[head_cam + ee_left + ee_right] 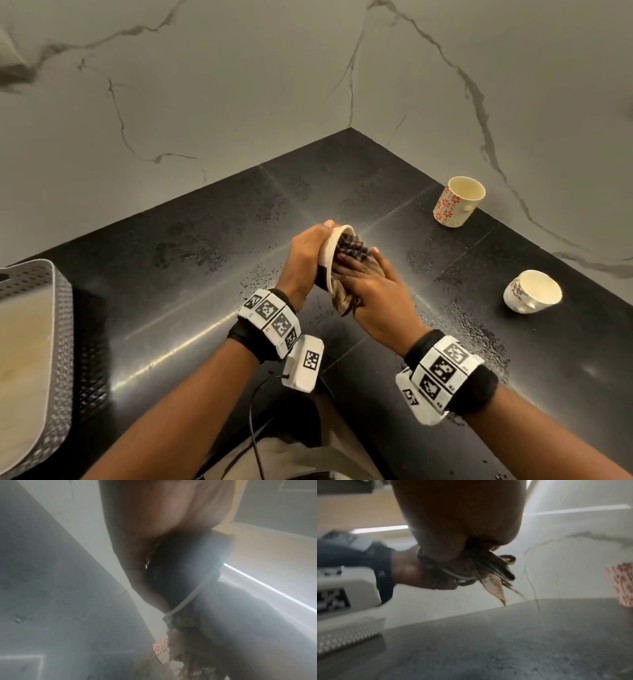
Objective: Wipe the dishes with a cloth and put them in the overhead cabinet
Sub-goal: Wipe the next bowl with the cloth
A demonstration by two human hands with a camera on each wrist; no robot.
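A cream dish (pixel 331 251) is held on edge above the black counter (pixel 191 267), gripped by my left hand (pixel 306 255) with the thumb over its rim. A dark patterned cloth (pixel 352 248) is bunched inside the dish, and my right hand (pixel 375 291) holds it and presses it against the dish. A cloth end hangs below the palm. In the left wrist view the dish rim (pixel 185 601) and cloth (pixel 180 639) are blurred. The right wrist view has the cloth (pixel 494 574) bunched under the right hand (pixel 462 520), beside the left hand (pixel 419 574).
A cup with red flowers (pixel 457 202) stands by the right wall, and a second cream cup (pixel 532 291) stands nearer on the right. A grey perforated basket (pixel 63 342) sits at the left edge. Marble walls meet in a corner behind the wet counter.
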